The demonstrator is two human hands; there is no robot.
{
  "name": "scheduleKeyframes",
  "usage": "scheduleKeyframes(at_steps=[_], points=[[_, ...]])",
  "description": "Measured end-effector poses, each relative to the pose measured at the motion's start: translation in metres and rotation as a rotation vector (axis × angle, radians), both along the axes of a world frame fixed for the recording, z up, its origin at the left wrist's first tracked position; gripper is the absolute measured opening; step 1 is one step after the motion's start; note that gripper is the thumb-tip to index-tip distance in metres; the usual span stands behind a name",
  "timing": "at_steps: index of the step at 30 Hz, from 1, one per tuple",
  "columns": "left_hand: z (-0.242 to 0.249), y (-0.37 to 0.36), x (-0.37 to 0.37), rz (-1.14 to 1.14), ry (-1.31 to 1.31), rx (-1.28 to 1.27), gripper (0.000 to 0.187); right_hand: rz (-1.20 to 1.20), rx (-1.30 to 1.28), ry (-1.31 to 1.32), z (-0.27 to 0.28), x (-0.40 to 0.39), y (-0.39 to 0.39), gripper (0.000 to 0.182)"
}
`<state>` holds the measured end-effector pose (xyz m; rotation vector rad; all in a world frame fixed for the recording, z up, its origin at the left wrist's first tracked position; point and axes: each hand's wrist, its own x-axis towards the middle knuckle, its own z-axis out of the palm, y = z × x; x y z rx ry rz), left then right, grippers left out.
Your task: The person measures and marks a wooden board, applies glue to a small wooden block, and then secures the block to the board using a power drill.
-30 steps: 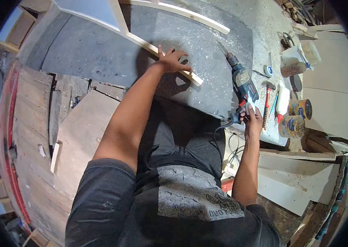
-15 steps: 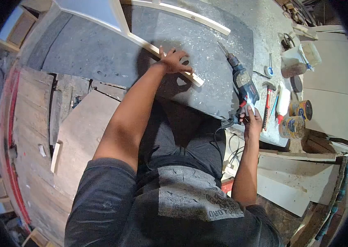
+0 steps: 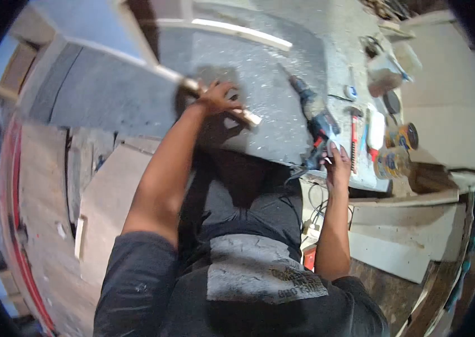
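My left hand [image 3: 215, 99] rests over the end part of a pale wooden strip [image 3: 254, 119], its fingers spread and bent. The strip runs back to a white-panelled frame [image 3: 136, 39]. My right hand [image 3: 338, 163] is closed by the drill's handle, its fingertips pinching a small white piece [image 3: 334, 137] whose kind I cannot make out. The blue and black power drill [image 3: 317, 109] lies on the grey work surface [image 3: 271, 135], bit pointing away from me. A hammer with a red handle [image 3: 354, 135] lies just right of my right hand.
A white glue bottle with a red tip [image 3: 376, 132] lies beside labelled jars [image 3: 391, 164]. Farther back are a tape measure [image 3: 350, 92] and a plastic container [image 3: 384, 76]. Another wooden strip [image 3: 243, 32] crosses the far side. Cables [image 3: 319, 202] hang below the front edge.
The whole view has shifted, with the bench things slightly further left and the picture blurred. Both hands keep about the same places on the strip and beside the drill.
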<state>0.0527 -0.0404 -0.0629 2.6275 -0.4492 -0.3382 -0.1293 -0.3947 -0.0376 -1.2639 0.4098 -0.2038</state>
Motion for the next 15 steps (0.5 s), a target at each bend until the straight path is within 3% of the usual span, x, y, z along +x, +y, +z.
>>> scheduleKeyframes(at_steps=[2,3,4,6,9,11,15], points=[[-0.004,0.0,0.004,-0.013,0.0,-0.001,0.085,-0.083,0.051,-0.016,0.005,-0.005,-0.011,0.018],[-0.02,0.003,0.009,-0.013,-0.022,-0.12,0.085,-0.168,0.056,-0.026,0.008,-0.008,-0.014,0.018],[-0.002,-0.001,0.001,-0.003,-0.02,-0.015,0.085,-0.253,0.063,-0.037,0.011,-0.011,-0.021,0.018],[-0.004,0.004,0.001,-0.038,-0.045,-0.061,0.084,-0.213,0.005,-0.069,0.005,-0.021,-0.051,0.022],[0.002,0.003,0.002,-0.058,0.025,-0.135,0.081,-0.371,-0.144,-0.076,0.009,-0.034,-0.092,0.015],[0.014,-0.003,-0.005,-0.007,0.032,-0.006,0.08,-0.459,-0.272,-0.108,-0.005,-0.043,-0.144,0.012],[0.003,0.002,0.0,-0.019,0.006,0.012,0.078,-0.541,-0.654,-0.102,0.047,-0.05,-0.218,0.01]])
